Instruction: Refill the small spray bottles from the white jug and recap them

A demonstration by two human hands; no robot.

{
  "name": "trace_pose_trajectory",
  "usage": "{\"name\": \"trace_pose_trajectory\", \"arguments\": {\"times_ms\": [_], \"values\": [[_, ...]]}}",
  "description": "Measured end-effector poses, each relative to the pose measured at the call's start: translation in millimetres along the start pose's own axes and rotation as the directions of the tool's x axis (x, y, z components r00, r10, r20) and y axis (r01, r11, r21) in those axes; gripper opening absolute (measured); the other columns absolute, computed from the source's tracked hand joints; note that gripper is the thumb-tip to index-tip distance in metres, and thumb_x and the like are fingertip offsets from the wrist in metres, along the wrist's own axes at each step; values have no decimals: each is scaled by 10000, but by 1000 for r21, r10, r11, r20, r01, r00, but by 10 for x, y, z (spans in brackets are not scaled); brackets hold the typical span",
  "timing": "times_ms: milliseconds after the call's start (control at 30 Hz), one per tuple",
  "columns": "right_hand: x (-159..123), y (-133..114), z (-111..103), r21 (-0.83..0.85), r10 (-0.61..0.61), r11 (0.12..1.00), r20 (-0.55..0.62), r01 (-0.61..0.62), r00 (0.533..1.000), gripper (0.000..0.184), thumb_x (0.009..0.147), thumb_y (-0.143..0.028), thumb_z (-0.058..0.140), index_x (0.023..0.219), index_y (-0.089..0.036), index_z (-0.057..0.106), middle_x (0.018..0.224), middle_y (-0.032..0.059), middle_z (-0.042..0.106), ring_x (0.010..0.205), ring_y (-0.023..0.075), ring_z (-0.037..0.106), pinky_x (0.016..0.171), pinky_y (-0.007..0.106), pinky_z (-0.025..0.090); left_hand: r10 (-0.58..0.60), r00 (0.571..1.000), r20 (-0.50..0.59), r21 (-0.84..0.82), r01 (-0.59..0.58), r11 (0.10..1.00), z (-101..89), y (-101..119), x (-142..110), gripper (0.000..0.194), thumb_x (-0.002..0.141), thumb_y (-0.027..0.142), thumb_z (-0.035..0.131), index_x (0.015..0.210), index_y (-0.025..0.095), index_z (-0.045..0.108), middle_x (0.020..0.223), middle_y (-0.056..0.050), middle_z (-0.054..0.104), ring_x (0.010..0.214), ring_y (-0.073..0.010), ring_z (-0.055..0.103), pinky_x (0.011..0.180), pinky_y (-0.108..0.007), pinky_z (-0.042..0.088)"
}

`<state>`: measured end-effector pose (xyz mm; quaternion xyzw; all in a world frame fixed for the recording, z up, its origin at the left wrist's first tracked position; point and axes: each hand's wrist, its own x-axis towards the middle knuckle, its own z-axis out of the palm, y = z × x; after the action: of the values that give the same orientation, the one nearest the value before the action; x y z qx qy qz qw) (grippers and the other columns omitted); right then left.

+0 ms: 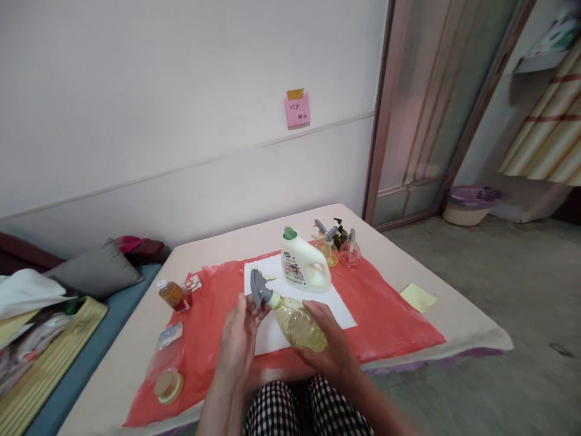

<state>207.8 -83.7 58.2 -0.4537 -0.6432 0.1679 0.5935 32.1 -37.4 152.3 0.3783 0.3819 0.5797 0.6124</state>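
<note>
A clear yellow spray bottle (pixel 297 324) with a grey trigger head (pixel 260 288) is held tilted above the white sheet, its head toward the left. My right hand (pixel 330 342) is wrapped round the bottle's body. At the trigger head, my left hand (pixel 240 330) has its fingers closed about the nozzle side, partly hidden behind it. Just beyond the bottle stands a white detergent jug (pixel 302 266) with a green spout and a side handle. Under these lie a white sheet (pixel 342 309) and a red cloth (pixel 390 321).
More spray bottles, one yellow (pixel 333 257) and one pink (pixel 349 254), stand at the back right beside a dark pump bottle (pixel 339 238). On the left are an amber bottle (pixel 173 295), a clear plastic pack (pixel 167 348) and a small round jar (pixel 167 386). A yellow paper (pixel 418 297) lies right.
</note>
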Motion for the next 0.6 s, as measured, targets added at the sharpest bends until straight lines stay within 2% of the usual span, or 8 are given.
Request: {"name": "trace_pose_trajectory", "arguments": {"times_ms": [67, 133, 233, 367, 467, 600], "values": [[1, -30, 43, -9, 22, 1000, -42, -23, 999, 727, 756, -214, 726, 1412, -304, 425, 1309, 103, 553, 1222, 285, 555, 1027, 459, 518, -22, 997, 76, -24, 24, 999, 29, -16, -42, 302, 732, 418, 780, 922, 187, 740, 1098, -98, 730, 1142, -274, 627, 945, -388, 531], [-4, -48, 82, -25, 23, 999, -63, -24, 998, 729, 752, -219, 728, 1411, -299, 427, 1300, 107, 556, 1211, 295, 558, 1014, 463, 527, -20, 992, 126, 10, 19, 1000, 59, -50, -74, 418, 652, 317, 832, 1041, 208, 726, 1197, -96, 707, 1237, -286, 584, 1017, -394, 493], [-31, -52, 129, -66, -6, 998, -70, 1, 998, 768, 740, -220, 741, 1425, -300, 403, 1297, 112, 542, 1204, 300, 556, 996, 461, 541, 34, 999, 40, 56, -36, 998, 119, -132, -85, 539, 639, 287, 853, 1148, 230, 687, 1185, -76, 715, 1186, -250, 626, 1031, -372, 478], [-71, -51, 147, -165, -30, 986, -54, 21, 998, 806, 746, -199, 726, 1453, -303, 352, 1306, 125, 507, 1199, 307, 549, 995, 483, 539, 79, 989, -126, 71, -71, 995, 179, -202, -43, 426, 729, 366, 804, 1110, 204, 704, 1075, -53, 748, 1023, -204, 689, 947, -335, 517], [-79, -54, 125, -230, -72, 971, -35, 63, 997, 796, 782, -203, 690, 1479, -301, 319, 1330, 141, 491, 1225, 323, 533, 1003, 511, 526, 61, 990, -130, 78, -51, 996, 161, -197, -16, 398, 734, 382, 795, 1074, 187, 723, 1044, -53, 758, 966, -199, 700, 902, -323, 533], [-79, -50, 118, -256, -90, 963, -30, 79, 996, 805, 786, -225, 695, 1491, -309, 316, 1345, 143, 494, 1232, 329, 534, 1004, 520, 525, 83, 991, -100, 158, -67, 985, 91, -190, -18, 407, 738, 386, 791, 1086, 184, 725, 1069, -60, 755, 1009, -215, 688, 931, -340, 520]]}}
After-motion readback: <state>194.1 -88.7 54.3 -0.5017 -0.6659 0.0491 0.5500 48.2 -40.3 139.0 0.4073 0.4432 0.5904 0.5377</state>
